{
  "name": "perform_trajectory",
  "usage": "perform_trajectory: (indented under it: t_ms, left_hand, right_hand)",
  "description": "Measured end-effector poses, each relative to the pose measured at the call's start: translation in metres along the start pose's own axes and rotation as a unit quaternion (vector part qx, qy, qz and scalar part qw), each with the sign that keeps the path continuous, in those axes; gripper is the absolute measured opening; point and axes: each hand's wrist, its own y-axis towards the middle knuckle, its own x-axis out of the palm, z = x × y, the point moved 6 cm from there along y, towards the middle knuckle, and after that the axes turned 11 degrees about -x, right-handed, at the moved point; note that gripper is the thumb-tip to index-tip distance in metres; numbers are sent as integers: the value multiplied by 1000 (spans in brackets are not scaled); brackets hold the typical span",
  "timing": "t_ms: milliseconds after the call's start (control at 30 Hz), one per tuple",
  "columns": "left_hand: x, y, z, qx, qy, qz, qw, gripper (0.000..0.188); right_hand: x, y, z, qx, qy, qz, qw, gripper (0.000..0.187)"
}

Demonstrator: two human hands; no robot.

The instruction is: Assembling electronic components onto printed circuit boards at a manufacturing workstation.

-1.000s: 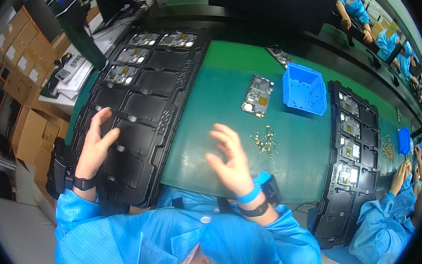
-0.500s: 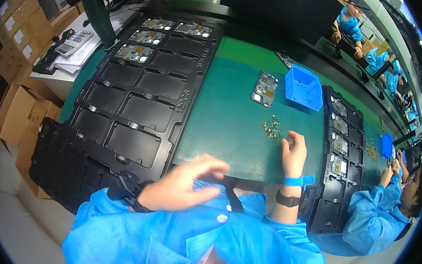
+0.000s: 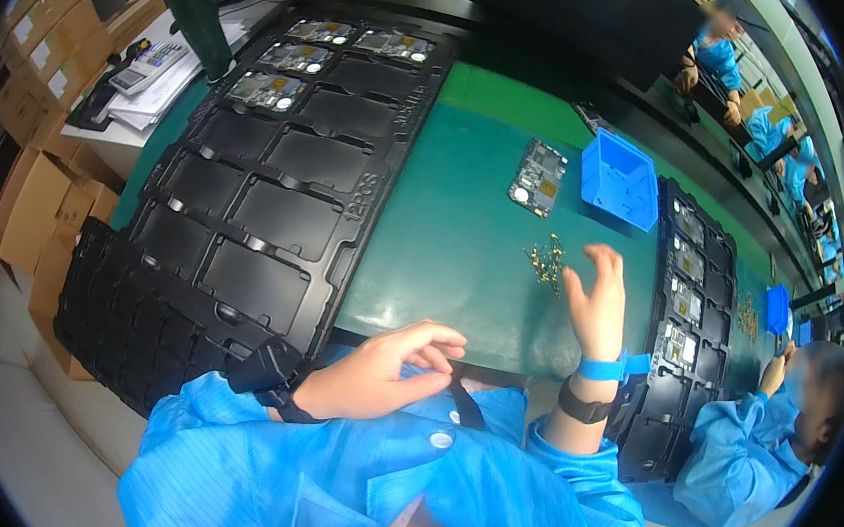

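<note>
A green-topped bench point(image 3: 436, 307) stretches out before a large dark panel point(image 3: 571, 15). Cardboard boxes point(image 3: 48, 65) stack up at left, beside a white side table point(image 3: 116, 143).

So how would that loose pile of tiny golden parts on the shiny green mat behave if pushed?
The pile of golden parts would probably spread, being loosely heaped. Each part is likely light, being tiny. They may slide easily, as the green mat looks smooth.
</note>
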Motion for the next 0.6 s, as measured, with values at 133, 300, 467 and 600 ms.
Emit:
perform_trajectory:
  t_ms: [133,300,467,600]
  left_hand:
    - [-1,-1,-8,-7,-13,15,1000,38]
    - [4,10,-22,-25,-75,2,997,35]
    - [4,12,-25,-27,-60,-7,998,35]
    - [5,15,-25,-37,-57,-1,998,34]
  right_hand:
    - [-17,51,-11,-58,-26,85,994,35]
    - [22,87,74,107,-231,37,966,35]
    - [37,91,79,69,-207,14,976,24]
    - [51,89,45,20,-121,16,992,24]
